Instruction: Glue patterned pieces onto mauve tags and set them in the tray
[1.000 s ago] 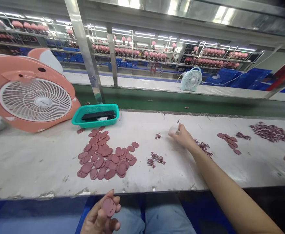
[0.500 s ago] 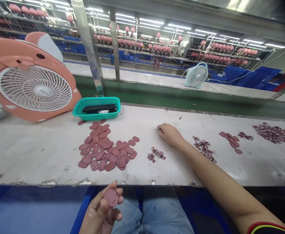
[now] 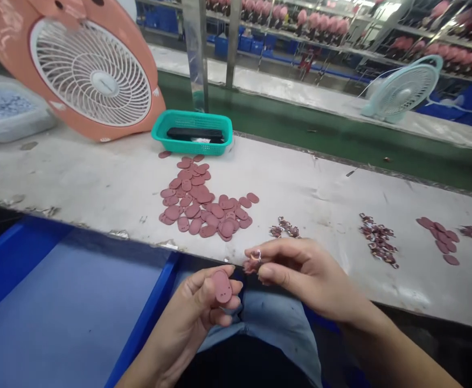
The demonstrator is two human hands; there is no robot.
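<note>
My left hand (image 3: 198,310) is below the table edge, over my lap, its fingers closed round a dark pink oval disc (image 3: 222,286) with small holes. My right hand (image 3: 300,272) sits just to the right of it, pinching a small dark red and white clip (image 3: 255,256) between thumb and fingertips, close to the disc. On the table above lies a pile of the same pink oval discs (image 3: 201,202). A small heap of clips (image 3: 284,228) lies to its right.
A teal basket (image 3: 191,132) with a black object inside stands behind the pile, beside a big orange fan (image 3: 86,70). More clips (image 3: 377,240) and discs (image 3: 438,234) lie to the right. A blue bin (image 3: 58,302) sits below the table edge. A pale blue fan (image 3: 401,91) stands across the green belt.
My right hand has left the table top and come back to my lap with a clip pinched in it. The view has tilted down and to the left.
</note>
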